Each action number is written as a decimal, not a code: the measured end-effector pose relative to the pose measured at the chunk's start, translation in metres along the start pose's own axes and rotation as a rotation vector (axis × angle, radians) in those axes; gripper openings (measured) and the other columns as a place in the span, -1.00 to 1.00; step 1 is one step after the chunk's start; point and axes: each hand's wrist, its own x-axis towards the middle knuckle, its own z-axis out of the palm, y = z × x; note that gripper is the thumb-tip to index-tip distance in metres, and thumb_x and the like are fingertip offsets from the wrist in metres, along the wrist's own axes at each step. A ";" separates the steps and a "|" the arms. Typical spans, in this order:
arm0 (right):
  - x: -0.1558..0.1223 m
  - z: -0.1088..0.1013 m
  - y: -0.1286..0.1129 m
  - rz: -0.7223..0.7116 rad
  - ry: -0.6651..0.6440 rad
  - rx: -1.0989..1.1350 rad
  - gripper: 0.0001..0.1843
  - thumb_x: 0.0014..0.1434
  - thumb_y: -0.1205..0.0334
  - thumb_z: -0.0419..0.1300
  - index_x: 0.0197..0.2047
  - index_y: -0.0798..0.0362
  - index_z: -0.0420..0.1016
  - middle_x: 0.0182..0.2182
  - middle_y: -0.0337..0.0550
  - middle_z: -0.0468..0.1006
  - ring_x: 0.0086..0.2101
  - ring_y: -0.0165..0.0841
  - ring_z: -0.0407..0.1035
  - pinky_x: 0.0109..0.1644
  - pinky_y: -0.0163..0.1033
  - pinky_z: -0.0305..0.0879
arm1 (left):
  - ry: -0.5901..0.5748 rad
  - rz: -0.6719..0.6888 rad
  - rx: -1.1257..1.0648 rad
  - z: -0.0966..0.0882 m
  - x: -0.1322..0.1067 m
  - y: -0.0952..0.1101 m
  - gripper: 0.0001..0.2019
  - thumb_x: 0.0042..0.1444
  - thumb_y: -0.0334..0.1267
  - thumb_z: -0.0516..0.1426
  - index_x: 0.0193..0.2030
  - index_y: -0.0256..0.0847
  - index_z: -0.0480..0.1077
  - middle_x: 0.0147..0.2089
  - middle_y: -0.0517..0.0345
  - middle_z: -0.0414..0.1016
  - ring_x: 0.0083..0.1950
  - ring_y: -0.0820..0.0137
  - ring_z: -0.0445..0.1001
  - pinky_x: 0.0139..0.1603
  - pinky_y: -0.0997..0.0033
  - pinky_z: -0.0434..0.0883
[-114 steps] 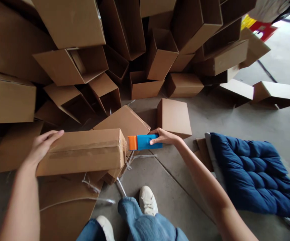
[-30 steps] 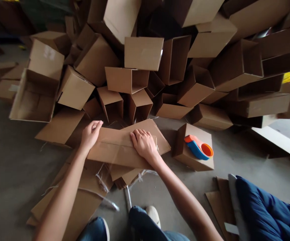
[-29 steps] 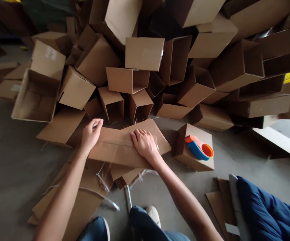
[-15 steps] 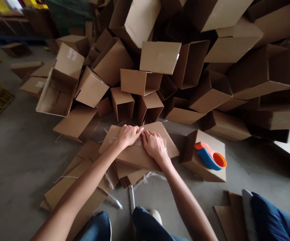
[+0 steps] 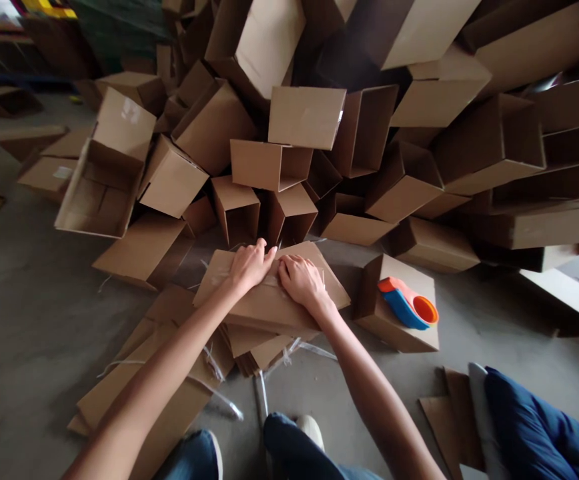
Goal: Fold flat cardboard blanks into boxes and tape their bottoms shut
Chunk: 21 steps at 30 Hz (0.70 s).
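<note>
A folded cardboard box (image 5: 269, 310) lies in front of me on a stack of flattened cardboard (image 5: 252, 341). My left hand (image 5: 250, 267) is bent over its upper part, fingers curled towards the far edge and thumb pointing right. Close beside it, my right hand (image 5: 303, 281) presses on the same cardboard with its fingers curled in. A small gap separates the two hands. The undersides of my fingers are hidden. To the right, a blue and orange plastic tool (image 5: 409, 305) with a round hollow end rests on a closed carton (image 5: 394, 267).
A large heap of open cartons (image 5: 307, 117) rises beyond my hands. More flattened cardboard (image 5: 134, 393) with loose white strapping (image 5: 224, 400) lies on the left. Dark blue cloth (image 5: 534, 420) is at the lower right. My feet are close to the stack.
My hands have drawn slightly apart, the left one lifting a little at the fingers. The camera has turned a little right, so the surroundings appear shifted left.
</note>
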 end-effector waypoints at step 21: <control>0.015 0.002 -0.002 0.272 0.110 0.024 -0.51 0.53 0.19 -0.14 -0.10 0.08 0.63 -0.12 0.09 0.74 -0.12 -0.16 0.62 -0.03 -0.18 0.32 | 0.097 0.156 0.056 0.003 0.042 0.009 -0.60 0.45 -0.14 -0.02 -0.07 -0.29 0.60 -0.22 -0.18 0.71 -0.12 0.10 0.69 -0.01 0.20 0.42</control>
